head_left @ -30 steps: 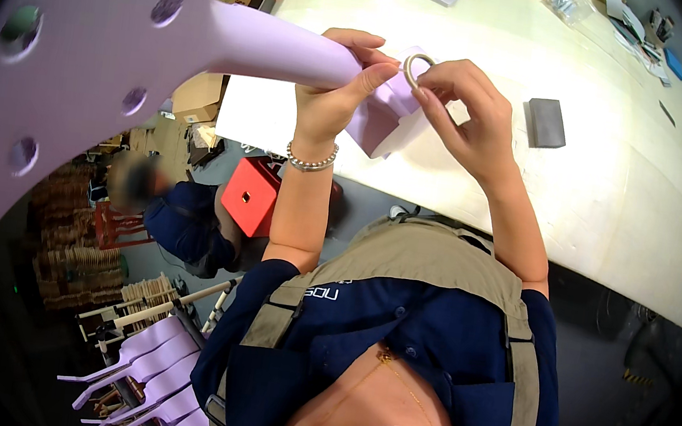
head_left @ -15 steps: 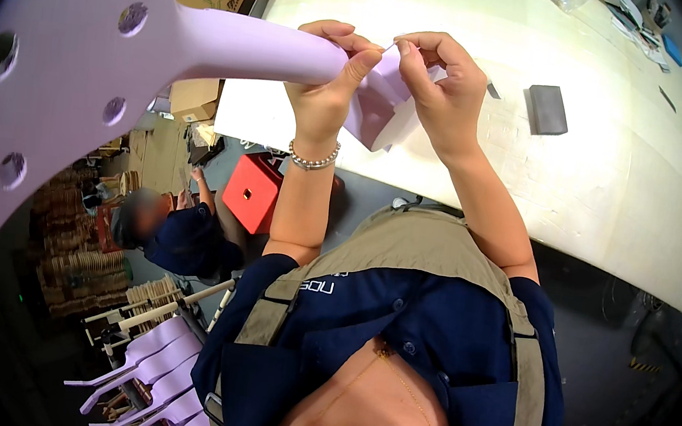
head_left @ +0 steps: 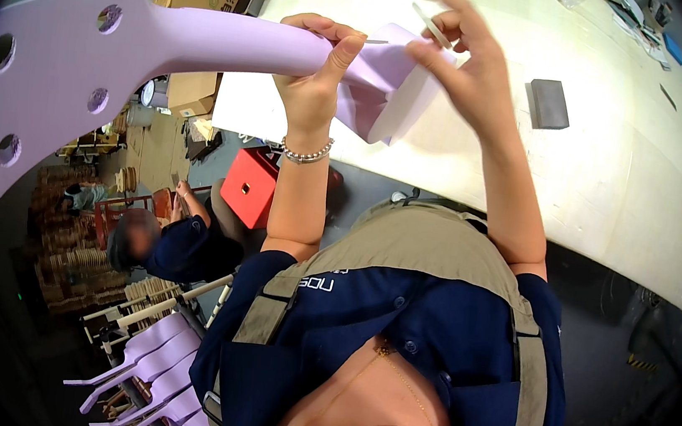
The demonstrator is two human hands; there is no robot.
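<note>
Over the worktable point(head_left: 613, 185), the left hand point(head_left: 311, 92) grips the lilac guitar neck point(head_left: 234, 43), the right hand point(head_left: 476, 75) a tape roll point(head_left: 435, 30); taping seemingly needs careful placing next.

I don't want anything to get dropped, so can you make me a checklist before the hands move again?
1. Left hand wrapped around the narrow part of the purple piece: ok.
2. Thin pale ring at the right hand: ok, it's there.
3. Ring gripped firmly: cannot tell, the right hand's fingers are blurred.
4. Little thin strip by the left thumb tucked away: not ok, its end sticks out.
5. Grey block away from both hands: ok, it sits apart on the table.
</note>
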